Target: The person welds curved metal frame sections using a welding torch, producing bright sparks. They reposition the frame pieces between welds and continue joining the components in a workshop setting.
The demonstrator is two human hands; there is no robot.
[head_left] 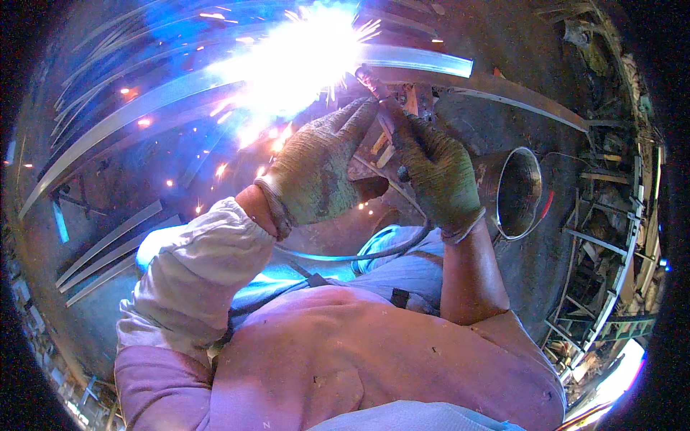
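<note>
My right hand, in a worn, dirty knit glove, is closed around a welding torch. The torch's nozzle points up and left into a blinding white arc on a long metal bar. Glare hides the weld spot. My left hand, gloved alike, reaches up beside the torch with fingers stretched and thumb apart. Its fingertips rest at or against the torch neck; whether they press on it I cannot tell. From below my right hand a cable loops across my lap.
Sparks scatter down left of the arc. Several thin metal strips lie at left. A round, hollow metal cylinder stands right of my right hand. Along the far right runs a metal frame like a ladder, with clutter behind it.
</note>
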